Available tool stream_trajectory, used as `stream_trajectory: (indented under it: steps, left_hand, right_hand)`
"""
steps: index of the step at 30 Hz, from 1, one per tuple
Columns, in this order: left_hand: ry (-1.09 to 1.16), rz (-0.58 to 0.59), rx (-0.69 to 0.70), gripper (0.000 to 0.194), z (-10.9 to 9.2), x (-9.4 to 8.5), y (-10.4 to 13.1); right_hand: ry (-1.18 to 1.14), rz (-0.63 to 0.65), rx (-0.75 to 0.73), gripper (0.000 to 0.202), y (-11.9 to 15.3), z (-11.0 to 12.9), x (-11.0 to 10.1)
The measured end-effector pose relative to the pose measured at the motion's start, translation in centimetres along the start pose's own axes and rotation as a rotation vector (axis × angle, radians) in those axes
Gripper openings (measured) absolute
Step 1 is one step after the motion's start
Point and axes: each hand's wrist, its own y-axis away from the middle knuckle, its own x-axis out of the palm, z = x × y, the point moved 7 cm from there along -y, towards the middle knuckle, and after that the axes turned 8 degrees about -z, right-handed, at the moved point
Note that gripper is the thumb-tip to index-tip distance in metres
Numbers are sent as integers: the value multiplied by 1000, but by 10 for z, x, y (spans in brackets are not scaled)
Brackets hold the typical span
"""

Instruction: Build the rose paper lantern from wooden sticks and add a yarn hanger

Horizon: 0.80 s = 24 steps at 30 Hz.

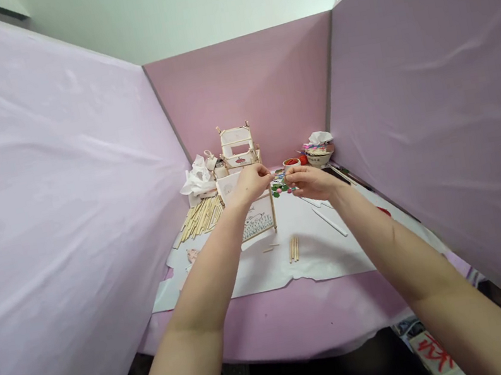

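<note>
So my left hand [254, 183] and right hand [311, 182] are just apart, fingers curled, can't tell if they're pinching anything, with the stick-and-paper frame [259, 217] upright below and behind the left hand, the nearer one.

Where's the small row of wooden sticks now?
In the head view, the row of sticks lies right of centre on the white sheet near its front edge, right of two stick pieces.
</note>
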Motion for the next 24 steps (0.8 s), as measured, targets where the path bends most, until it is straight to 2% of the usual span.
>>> stream_trajectory:
  steps: [3, 5, 8, 12, 14, 16, 19, 21, 24]
  left_hand:
    - [69, 31, 21, 13, 1, 2, 2]
    - [94, 33, 22, 13, 3, 2, 3]
    - [120, 8, 20, 13, 7, 1, 3]
    - [174, -10, 27, 12, 9, 2, 2]
    - [193, 6, 18, 11, 10, 3, 1]
    - [201, 23, 18, 11, 10, 5, 0]
    - [227, 39, 14, 10, 12, 7, 0]
    - [239, 50, 3, 9, 14, 9, 1]
    - [233, 70, 12, 10, 14, 12, 3]
  right_hand:
    - [-167, -71, -83, 28, -8, -11, 7]
    - [-89, -114, -150, 28, -10, -19, 13]
    - [320, -145, -315, 18, -7, -19, 25]
    - [984, -209, -647, 8, 13, 4, 48]
    - [1175, -186, -709, 11, 20, 11, 60]
    - [1240, -164, -673, 11, 21, 13, 63]
    - [1064, -166, -508, 13, 18, 9, 47]
    - [738, -155, -322, 17, 14, -2, 27]
    - [92, -115, -58, 22, 8, -22, 7]
